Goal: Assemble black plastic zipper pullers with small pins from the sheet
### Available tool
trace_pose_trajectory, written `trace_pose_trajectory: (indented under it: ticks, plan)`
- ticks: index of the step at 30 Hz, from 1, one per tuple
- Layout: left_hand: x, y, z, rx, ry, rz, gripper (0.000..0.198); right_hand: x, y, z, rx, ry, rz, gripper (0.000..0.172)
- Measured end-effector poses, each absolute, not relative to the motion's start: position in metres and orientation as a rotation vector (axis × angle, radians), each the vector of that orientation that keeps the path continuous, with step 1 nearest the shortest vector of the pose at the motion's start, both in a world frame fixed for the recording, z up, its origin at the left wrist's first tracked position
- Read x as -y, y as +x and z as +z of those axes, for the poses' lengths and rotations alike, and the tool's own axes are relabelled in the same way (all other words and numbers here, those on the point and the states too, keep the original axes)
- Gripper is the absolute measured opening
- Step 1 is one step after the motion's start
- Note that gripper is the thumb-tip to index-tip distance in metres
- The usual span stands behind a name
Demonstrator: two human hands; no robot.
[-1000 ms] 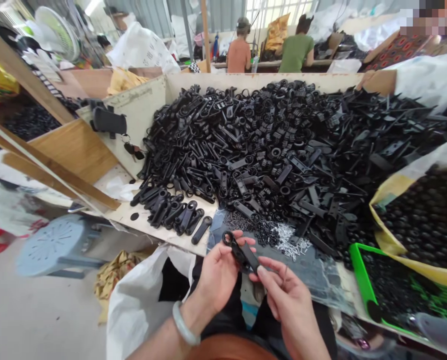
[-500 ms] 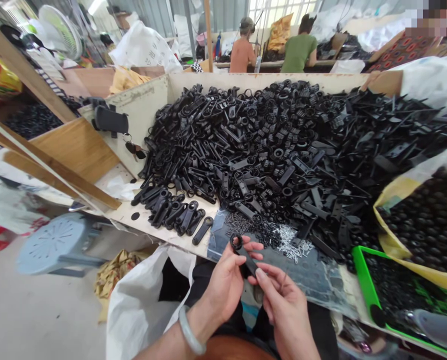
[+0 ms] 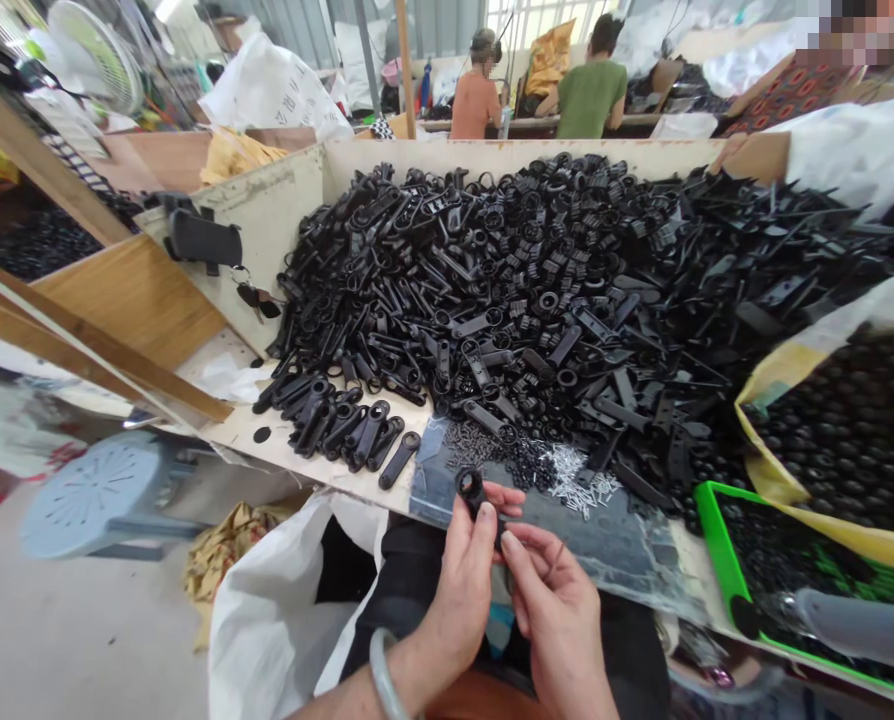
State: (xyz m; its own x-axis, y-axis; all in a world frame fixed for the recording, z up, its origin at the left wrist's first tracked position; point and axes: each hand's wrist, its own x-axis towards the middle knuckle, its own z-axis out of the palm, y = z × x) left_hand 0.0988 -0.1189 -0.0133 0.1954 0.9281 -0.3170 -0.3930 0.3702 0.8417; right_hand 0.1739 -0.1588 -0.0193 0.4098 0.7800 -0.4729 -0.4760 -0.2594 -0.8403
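A black plastic handle with a ring at one end [image 3: 471, 488] is held between both hands over the front edge of the bench. My left hand [image 3: 462, 570] is closed around its body, thumb on top, with the ring pointing up and away. My right hand [image 3: 548, 580] pinches at the lower end of the handle; whether a smaller part sits in those fingertips is hidden. Several similar black handles [image 3: 364, 435] lie in a row on the bench to the left. Beyond my hands are small silver pins [image 3: 578, 480] and little black parts [image 3: 533, 462] on a dark mat [image 3: 612, 545].
A large heap of black plastic parts [image 3: 492, 280] fills the bench. At right stand a green tray [image 3: 721, 560] and a yellow-edged sack of black balls [image 3: 852, 430]. A white sack [image 3: 259, 620] hangs below left, near a blue stool [image 3: 94, 495]. Other people work beyond the back board.
My left thumb has moved along the handle, covering more of its body. My right fingers remain at its lower end. The view has shifted slightly.
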Motion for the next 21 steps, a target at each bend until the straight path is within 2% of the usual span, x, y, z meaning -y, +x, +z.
trace_pose_trajectory:
  ticks: [9,13,18,21]
  plan:
    - [0.108,0.079,-0.016,-0.953,0.751,0.847,0.041,0.151,0.209,-0.012,0.927,-1.596,1.132,0.040]
    - [0.100,0.061,-0.006,-0.796,0.819,0.632,0.041,0.139,0.230,0.000,0.965,-1.592,1.051,0.042]
    - [0.100,0.044,0.017,-0.655,0.914,0.325,0.037,0.132,0.225,0.014,0.971,-1.228,1.712,0.042]
    - [0.105,0.037,0.025,-0.609,0.971,0.215,0.042,0.136,0.219,0.018,0.953,-1.202,1.742,0.040]
